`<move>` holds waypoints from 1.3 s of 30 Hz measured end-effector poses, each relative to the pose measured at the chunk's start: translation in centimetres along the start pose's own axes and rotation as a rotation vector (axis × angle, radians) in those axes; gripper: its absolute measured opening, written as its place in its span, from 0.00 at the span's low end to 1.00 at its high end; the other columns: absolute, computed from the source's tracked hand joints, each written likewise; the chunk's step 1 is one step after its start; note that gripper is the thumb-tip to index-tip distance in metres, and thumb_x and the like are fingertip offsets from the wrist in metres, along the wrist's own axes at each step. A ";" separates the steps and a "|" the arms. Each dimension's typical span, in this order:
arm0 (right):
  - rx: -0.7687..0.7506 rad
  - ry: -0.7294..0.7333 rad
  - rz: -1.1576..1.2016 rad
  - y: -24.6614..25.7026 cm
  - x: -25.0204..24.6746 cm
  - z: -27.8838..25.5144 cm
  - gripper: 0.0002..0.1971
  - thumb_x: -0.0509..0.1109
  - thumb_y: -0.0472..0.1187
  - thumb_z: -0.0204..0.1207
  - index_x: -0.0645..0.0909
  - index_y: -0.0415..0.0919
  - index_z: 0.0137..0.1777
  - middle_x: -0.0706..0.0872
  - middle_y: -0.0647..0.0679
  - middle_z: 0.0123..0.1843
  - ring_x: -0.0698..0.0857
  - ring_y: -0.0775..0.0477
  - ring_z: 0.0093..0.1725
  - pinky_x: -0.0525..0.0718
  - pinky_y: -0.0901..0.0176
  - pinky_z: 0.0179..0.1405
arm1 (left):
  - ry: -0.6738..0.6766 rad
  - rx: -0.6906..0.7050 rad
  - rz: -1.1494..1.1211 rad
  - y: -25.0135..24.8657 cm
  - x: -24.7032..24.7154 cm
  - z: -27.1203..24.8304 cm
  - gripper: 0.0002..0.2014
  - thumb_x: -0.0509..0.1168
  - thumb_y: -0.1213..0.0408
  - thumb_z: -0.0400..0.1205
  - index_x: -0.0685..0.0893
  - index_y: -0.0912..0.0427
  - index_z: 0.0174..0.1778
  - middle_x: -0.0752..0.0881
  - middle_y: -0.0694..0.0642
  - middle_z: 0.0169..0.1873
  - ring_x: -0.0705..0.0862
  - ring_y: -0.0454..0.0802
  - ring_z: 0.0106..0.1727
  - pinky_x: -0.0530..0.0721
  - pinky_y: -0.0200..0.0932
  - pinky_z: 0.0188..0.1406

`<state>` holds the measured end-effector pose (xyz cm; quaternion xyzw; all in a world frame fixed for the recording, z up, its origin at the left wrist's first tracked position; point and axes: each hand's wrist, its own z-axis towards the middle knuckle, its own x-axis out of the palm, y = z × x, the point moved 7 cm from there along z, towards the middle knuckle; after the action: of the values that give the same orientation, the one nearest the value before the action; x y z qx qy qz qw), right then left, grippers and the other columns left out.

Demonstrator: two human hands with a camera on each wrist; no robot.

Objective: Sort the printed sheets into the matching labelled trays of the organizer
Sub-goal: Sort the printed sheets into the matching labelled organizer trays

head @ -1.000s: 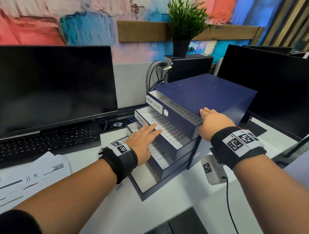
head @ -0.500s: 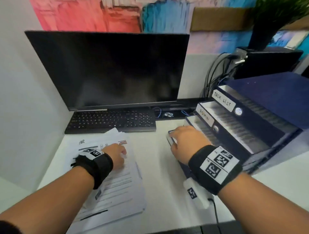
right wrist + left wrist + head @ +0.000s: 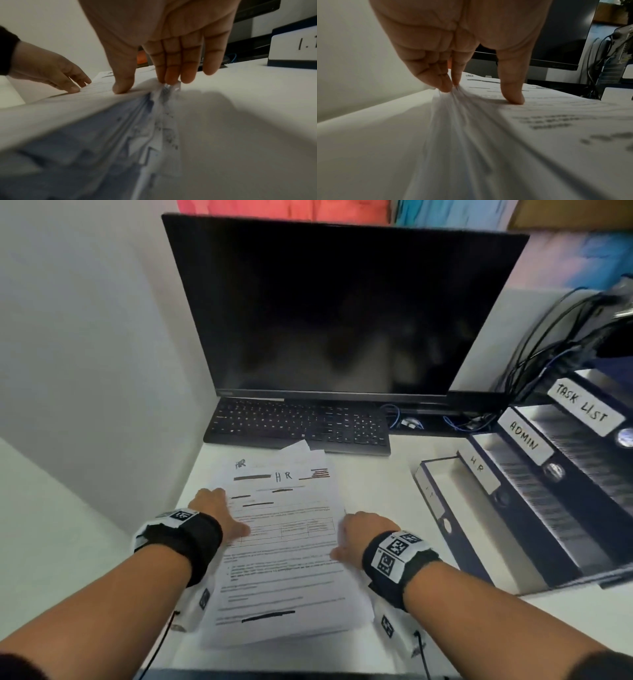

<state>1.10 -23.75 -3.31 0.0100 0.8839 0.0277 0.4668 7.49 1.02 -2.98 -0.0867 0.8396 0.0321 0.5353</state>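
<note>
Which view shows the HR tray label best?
The head view: the HR label reads clearly on the organizer, below ADMIN. The right wrist view shows only a different tray label at its edge; the left wrist view shows none.

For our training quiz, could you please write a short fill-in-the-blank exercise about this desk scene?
1. The top white printed sheet of the stack is hand-marked ___.
2. The top handwritten label on the dark blue tray organizer reads ___.
3. The left hand and right hand each grip a side edge of the ___.
4. The black keyboard lies in front of the black ___.

Missing: HR; TASK LIST; stack; monitor
</note>
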 end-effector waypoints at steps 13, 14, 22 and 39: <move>0.117 -0.007 0.081 -0.8 0.2 0.3 0.35 0.73 0.62 0.68 0.70 0.39 0.67 0.80 0.45 0.63 0.81 0.43 0.60 0.81 0.49 0.59 | -0.197 0.144 -0.536 -0.5 -2.9 0.4 0.07 0.68 0.66 0.78 0.76 0.52 0.40 0.78 0.49 0.34 0.78 0.51 0.41 0.74 0.39 0.44; 0.115 -0.032 0.066 -0.9 -0.2 0.0 0.37 0.73 0.63 0.67 0.69 0.40 0.68 0.79 0.45 0.64 0.80 0.43 0.61 0.81 0.48 0.60 | -0.195 0.185 -0.580 -0.8 -3.0 0.2 0.08 0.68 0.67 0.78 0.76 0.52 0.40 0.77 0.48 0.32 0.77 0.51 0.40 0.73 0.38 0.44; -0.178 -0.507 0.053 0.0 -6.6 -2.0 0.39 0.73 0.57 0.70 0.59 0.58 0.78 0.59 0.50 0.79 0.62 0.44 0.76 0.71 0.44 0.72 | 0.015 0.616 -0.513 -5.1 -2.6 -4.7 0.16 0.77 0.66 0.70 0.81 0.40 0.26 0.84 0.35 0.26 0.81 0.31 0.31 0.76 0.20 0.35; -0.699 -0.932 0.172 5.0 -9.4 -4.2 0.03 0.75 0.41 0.64 0.85 0.51 0.36 0.87 0.52 0.53 0.86 0.46 0.48 0.79 0.52 0.51 | 0.060 0.607 -0.790 -5.0 -2.6 -3.2 0.15 0.82 0.69 0.63 0.81 0.50 0.24 0.81 0.39 0.18 0.75 0.35 0.24 0.77 0.30 0.31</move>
<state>2.91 -19.34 7.14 -0.0618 0.5201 0.3479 0.7776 6.56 -4.13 0.90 -0.2394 0.7291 -0.4213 0.4833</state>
